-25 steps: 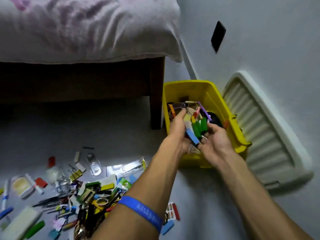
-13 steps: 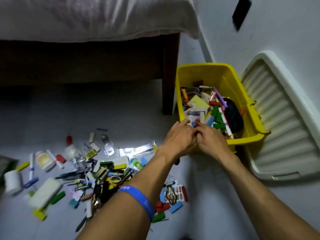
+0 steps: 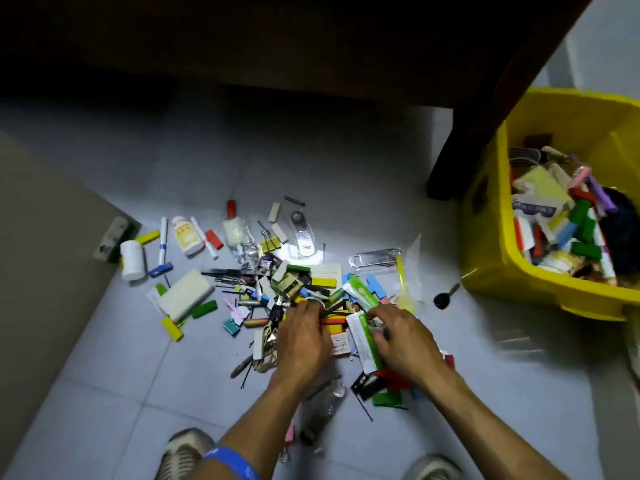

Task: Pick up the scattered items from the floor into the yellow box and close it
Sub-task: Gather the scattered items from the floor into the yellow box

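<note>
The yellow box [image 3: 491,237] stands open at the right, part-filled with mixed small items. A pile of scattered items [image 3: 277,282] lies on the grey floor in the middle: markers, clips, coloured blocks, packets. Both my hands are down in the near side of this pile. My left hand [image 3: 304,336] has its fingers bent into the pile beside a white ring; the fingertips are hidden. My right hand [image 3: 401,337] pinches a white and green packet [image 3: 363,341]. A second similar packet [image 3: 360,292] lies just beyond it.
A dark bed leg [image 3: 460,161] stands just left of the box, with the bed's dark underside behind. A black key [image 3: 443,299] lies between pile and box. A white bottle [image 3: 131,259] and white block [image 3: 187,296] lie at the left. My shoes [image 3: 183,452] are near.
My hands left the yellow box, where they dropped a handful, and came back down to the pile on the floor. The view swung down and left.
</note>
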Motion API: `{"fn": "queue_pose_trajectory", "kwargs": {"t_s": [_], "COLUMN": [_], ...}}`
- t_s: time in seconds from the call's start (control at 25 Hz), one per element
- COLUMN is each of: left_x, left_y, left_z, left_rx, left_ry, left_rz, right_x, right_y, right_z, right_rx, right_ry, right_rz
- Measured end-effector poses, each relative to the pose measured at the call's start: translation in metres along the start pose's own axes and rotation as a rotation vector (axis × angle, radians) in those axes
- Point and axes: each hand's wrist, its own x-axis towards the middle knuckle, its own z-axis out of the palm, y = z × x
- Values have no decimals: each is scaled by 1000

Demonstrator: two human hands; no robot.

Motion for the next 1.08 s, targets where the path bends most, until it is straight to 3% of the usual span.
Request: {"fn": "queue_pose_trajectory", "kwargs": {"t_s": [0.2, 0.36, 0.6, 0.68, 0.8, 0.96, 1.08], "left_x": [22, 30, 30, 32, 32, 29, 35], "left_y": [-31, -39, -34, -29, -5, 8, 17], "left_z": [12, 16, 9, 6, 6, 14, 4], "left_rx": [98, -29, -122, -266, -716, -1169, -1242], "left_ry": [-174, -111, -127, -190, -329, -259, -189], "left_rz": [-59, -60, -63, -91, -205, -332, -372], "right_x": [54, 64, 59, 58, 55, 47, 41], "right_y": [-8, -9, -24, -23, -29, -31, -28], "right_z": [43, 56, 61, 58, 55, 56, 48], "right_rx": [-32, 87, 315, 448, 801, 1192, 1337], "right_ry": [-57, 47, -36, -35, -20, -18, -11], "right_rz": [309, 354, 463, 501, 558, 667, 673]}}
